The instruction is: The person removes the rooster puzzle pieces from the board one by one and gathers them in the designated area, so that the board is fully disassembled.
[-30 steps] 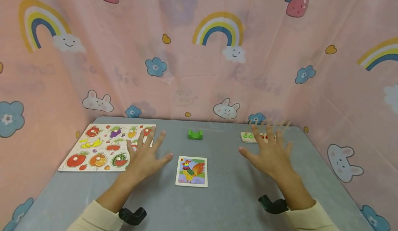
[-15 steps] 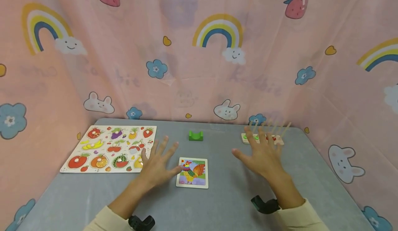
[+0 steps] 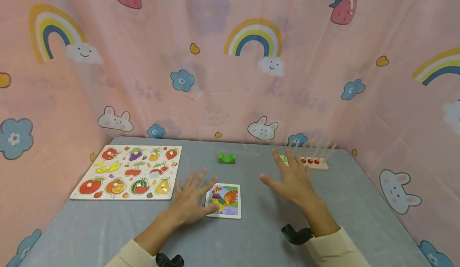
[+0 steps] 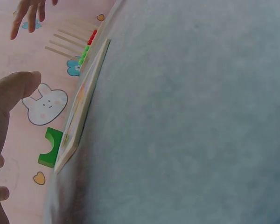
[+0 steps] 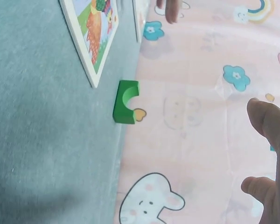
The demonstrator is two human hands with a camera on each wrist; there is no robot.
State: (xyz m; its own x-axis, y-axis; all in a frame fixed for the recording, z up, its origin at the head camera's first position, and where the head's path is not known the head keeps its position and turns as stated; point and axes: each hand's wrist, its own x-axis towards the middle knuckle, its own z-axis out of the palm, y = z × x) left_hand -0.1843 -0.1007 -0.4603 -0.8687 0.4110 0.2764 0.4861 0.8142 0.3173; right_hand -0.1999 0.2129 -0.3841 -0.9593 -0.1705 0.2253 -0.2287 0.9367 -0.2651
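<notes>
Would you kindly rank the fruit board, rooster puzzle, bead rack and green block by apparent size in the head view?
1. Fruit board, largest.
2. Rooster puzzle and bead rack: hard to rank, since the left hand covers part of the first, the right hand part of the second.
3. Green block, smallest.

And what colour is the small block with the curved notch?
The block is green, showing best in the right wrist view.

A square rooster puzzle [image 3: 231,201], bright-coloured in a pale frame, lies picture up on the tabletop [image 3: 251,243], right beside the left hand [image 3: 188,203], which hides part of its left side in the head view. Beyond the right hand [image 3: 294,182], partly hidden by it, stands a pale pegged rack [image 3: 322,165] with red and green beads [image 4: 91,38].
</notes>
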